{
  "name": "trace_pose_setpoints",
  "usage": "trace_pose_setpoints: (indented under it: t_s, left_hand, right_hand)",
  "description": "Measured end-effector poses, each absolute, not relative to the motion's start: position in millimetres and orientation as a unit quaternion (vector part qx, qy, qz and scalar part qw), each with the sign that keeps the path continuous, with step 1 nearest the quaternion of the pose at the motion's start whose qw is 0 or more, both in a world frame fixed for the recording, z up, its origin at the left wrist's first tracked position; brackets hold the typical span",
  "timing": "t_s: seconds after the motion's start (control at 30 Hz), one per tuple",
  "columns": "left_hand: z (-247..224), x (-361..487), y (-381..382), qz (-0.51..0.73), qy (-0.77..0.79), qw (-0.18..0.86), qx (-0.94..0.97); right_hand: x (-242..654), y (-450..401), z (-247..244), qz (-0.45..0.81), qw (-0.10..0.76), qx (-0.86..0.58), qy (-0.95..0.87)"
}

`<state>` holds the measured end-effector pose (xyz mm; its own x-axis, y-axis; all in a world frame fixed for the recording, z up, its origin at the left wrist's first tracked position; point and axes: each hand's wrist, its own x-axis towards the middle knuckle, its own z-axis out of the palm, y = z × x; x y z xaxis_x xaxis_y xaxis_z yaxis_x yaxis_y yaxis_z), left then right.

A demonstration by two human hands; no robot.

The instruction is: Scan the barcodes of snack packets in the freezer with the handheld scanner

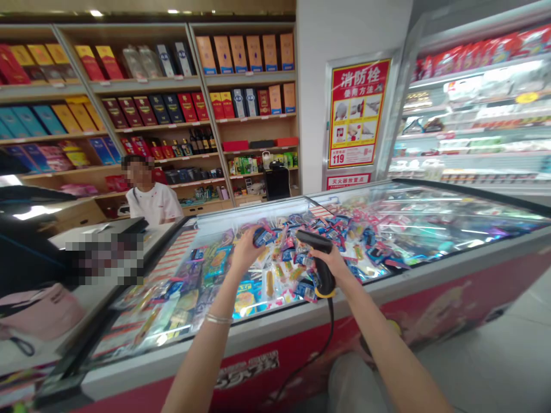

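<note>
The right hand [329, 259] grips a scanner [324, 277], the left hand [245, 248] a blue packet [263, 236], apparently mid-scan. Steady aim seems called for.

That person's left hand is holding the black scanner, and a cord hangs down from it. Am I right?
Not quite: the head view shows the right hand holding the black scanner. A cord does hang down from it.

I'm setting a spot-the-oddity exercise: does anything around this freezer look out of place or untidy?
The packets lie jumbled across the freezer, untidy against the boxes standing in rows on the shelves. I see no clear spill or damage.
</note>
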<state>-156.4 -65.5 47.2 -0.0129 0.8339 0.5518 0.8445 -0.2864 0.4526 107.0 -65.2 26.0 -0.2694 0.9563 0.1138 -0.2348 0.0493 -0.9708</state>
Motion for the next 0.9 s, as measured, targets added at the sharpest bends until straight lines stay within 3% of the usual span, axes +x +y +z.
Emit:
trace_pose_setpoints:
  t_s: [0.13,0.37,0.9]
  left_hand:
    - [19.1,-105.5,-34.0,-0.4,-0.58,-0.028,-0.709]
    - [-19.6,-82.1,-13.7,-0.391,-0.591,-0.056,-0.704]
    - [-21.8,-80.4,-15.3,-0.335,-0.595,-0.036,-0.73]
  right_hand:
    - [157.7,-56.1,6.5,0.602,0.539,-0.378,-0.453]
    - [198.5,-40.4,-27.7,0.647,0.526,-0.366,-0.413]
    - [194.6,-39.4,-29.3,0.626,0.532,-0.386,-0.42]
